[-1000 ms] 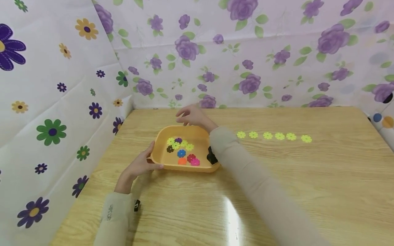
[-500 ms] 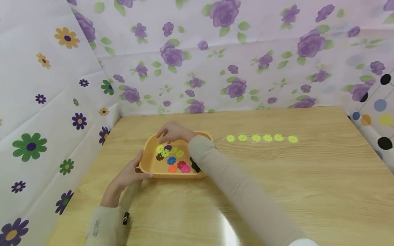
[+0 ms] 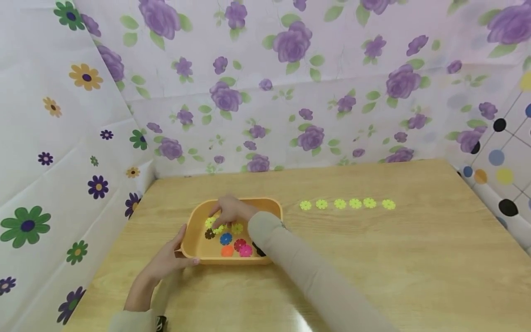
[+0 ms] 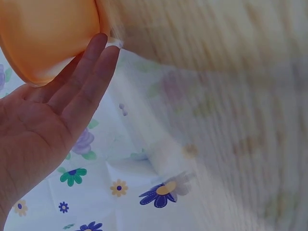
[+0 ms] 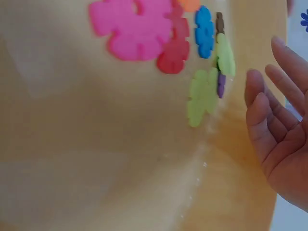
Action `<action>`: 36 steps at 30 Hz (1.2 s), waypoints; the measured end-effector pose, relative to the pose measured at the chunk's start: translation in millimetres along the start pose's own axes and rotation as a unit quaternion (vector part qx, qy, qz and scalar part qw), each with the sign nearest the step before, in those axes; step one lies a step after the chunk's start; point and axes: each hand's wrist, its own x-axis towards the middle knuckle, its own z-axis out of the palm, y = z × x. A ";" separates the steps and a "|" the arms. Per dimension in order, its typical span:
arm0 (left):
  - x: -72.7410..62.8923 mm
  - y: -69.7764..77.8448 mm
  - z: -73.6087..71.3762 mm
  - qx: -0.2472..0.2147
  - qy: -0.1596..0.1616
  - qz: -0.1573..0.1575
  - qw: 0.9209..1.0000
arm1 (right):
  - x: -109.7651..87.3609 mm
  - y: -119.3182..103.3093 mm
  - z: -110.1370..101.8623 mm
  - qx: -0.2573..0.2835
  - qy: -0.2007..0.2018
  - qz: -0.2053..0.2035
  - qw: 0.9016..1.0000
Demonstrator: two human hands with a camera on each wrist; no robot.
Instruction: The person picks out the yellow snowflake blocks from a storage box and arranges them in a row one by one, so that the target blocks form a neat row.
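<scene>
An orange-yellow plastic basin point(image 3: 230, 261) stands on the table with loose flower-shaped plastic discs inside. My left hand point(image 3: 166, 259) spans its near left corner, thumb along the front wall and nearly straight fingers point(image 4: 89, 72) against the outer side. Inside the basin, my right hand point(image 3: 229, 210) reaches down over the yellow discs point(image 3: 210, 222), fingers loosely bent. Nothing shows between those fingers in the right wrist view, where a purple disc point(image 5: 221, 85) lies near them. A brown disc point(image 3: 209, 234), blue disc point(image 3: 226, 239), red disc point(image 3: 239, 244), orange disc point(image 3: 227, 251) and pink disc point(image 3: 245, 250) lie nearer the front.
Several yellow discs point(image 3: 340, 204) lie in a row on the wooden table point(image 3: 373, 258), right of the basin. Flower-printed cloth point(image 3: 265, 106) hangs behind the table, and another flowered sheet point(image 3: 62, 184) covers the left side. A small black object point(image 3: 161, 323) shows by the left sleeve.
My right hand has come down from above the basin's far rim into it, over the yellow discs. My left hand stays at the corner. The head view has shifted.
</scene>
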 end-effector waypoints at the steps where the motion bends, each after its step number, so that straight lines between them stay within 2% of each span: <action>1: 0.3 -0.4 0.4 -0.003 -0.002 0.004 1.000 | -0.9 1.3 1.8 0.001 -0.001 0.008 1.000; 4: 1.0 -1.3 0.7 -0.006 -0.002 0.007 1.000 | -1.7 4.1 5.6 0.012 -0.010 0.020 1.000; 9: -2.5 -3.1 0.0 -0.014 -0.002 0.000 1.000 | 0.1 6.7 13.2 -0.010 -0.028 -0.002 1.000; 12: -4.1 -2.8 0.5 -0.019 -0.005 -0.005 1.000 | 0.6 9.6 17.3 -0.019 -0.032 -0.002 0.999; 20: -1.2 1.5 1.1 0.002 0.005 -0.017 1.000 | 0.2 13.5 15.9 -0.027 -0.011 0.008 1.000; 25: 1.7 1.9 1.8 0.003 0.006 -0.008 1.000 | 4.0 16.8 13.1 -0.052 0.002 -0.002 0.999; 33: 0.0 2.0 0.1 0.010 0.003 0.003 1.000 | 4.7 15.6 11.7 -0.092 -0.002 -0.018 0.996; 36: -1.1 2.8 -0.1 0.003 0.001 0.002 1.000 | 4.1 14.9 12.9 -0.082 -0.004 -0.012 0.997</action>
